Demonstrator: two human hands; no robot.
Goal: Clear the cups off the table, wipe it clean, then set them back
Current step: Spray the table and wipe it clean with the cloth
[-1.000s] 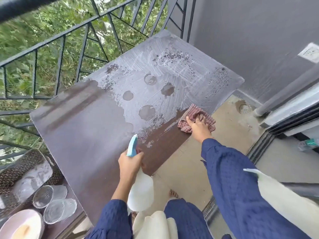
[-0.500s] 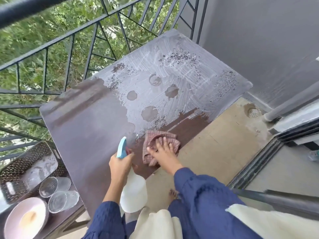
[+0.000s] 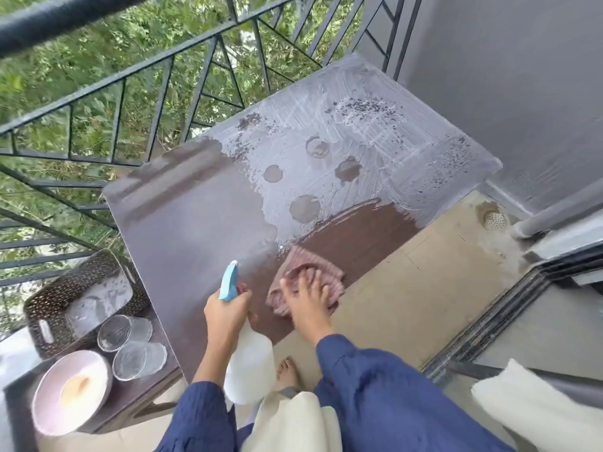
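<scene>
The brown table (image 3: 182, 220) is coated with whitish cleaner over its far right half, with round bare marks in it. A wiped dark strip runs along the near edge. My right hand (image 3: 308, 298) presses flat, fingers spread, on a red checked cloth (image 3: 329, 275) at the near edge. My left hand (image 3: 226, 313) grips a white spray bottle (image 3: 249, 363) with a blue nozzle, just left of the cloth. Two clear glass cups (image 3: 130, 345) lie on a lower side table (image 3: 130, 396) at the left.
A dark woven basket (image 3: 62, 295) and a pink bowl (image 3: 70, 391) sit beside the cups on the lower table. A black metal railing (image 3: 156, 70) borders the far side. A grey wall stands at the right, with a floor drain (image 3: 494, 218) and a sliding door track.
My right hand swept the cloth leftward along the near edge, leaving a wiped dark strip, and now rests beside my left hand. The spray bottle stayed in place.
</scene>
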